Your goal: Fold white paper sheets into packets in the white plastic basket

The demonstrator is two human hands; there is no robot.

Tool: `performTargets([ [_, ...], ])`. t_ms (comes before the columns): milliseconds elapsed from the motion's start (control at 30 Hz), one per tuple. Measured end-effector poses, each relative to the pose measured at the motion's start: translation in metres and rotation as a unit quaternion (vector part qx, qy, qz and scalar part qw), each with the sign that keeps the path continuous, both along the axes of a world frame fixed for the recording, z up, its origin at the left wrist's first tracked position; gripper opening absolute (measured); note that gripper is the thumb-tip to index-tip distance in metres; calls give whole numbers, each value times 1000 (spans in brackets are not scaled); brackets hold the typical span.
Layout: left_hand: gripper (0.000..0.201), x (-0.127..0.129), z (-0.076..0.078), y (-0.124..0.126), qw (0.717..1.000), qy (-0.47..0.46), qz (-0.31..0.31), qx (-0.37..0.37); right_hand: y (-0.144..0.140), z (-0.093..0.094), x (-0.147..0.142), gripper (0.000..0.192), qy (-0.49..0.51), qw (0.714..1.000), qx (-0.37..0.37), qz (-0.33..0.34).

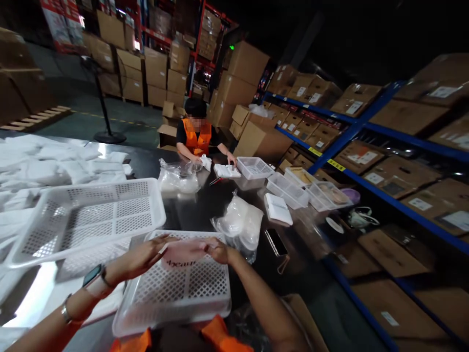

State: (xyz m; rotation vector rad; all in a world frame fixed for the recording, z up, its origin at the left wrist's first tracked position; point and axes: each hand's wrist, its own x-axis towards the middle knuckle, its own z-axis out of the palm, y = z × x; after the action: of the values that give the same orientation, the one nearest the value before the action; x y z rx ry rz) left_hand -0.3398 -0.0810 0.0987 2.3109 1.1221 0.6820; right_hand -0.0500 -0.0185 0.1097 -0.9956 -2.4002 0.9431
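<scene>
Both my hands hold a pink printed pouch over a white perforated plastic basket right in front of me. My left hand grips the pouch's left end and wears a smartwatch and a bracelet on the wrist. At the pouch's right end, my right hand pinches it. A second white basket sits tilted to the left, leaning over a flat one. A clear plastic bag of white items lies just beyond my right hand.
A co-worker in an orange vest works at the far end of the dark table near white trays and a bag. A phone lies right of me. White packets pile at left. Blue shelving with cartons runs along the right.
</scene>
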Motion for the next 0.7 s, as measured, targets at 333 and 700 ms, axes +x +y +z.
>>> performTargets([
  [333, 49, 10, -80, -32, 979, 108, -171, 9, -29, -73, 20, 42, -150, 969, -109, 163],
  [700, 40, 21, -90, -60, 997, -76, -7, -3, -57, -81, 22, 60, 128, 989, -73, 12],
])
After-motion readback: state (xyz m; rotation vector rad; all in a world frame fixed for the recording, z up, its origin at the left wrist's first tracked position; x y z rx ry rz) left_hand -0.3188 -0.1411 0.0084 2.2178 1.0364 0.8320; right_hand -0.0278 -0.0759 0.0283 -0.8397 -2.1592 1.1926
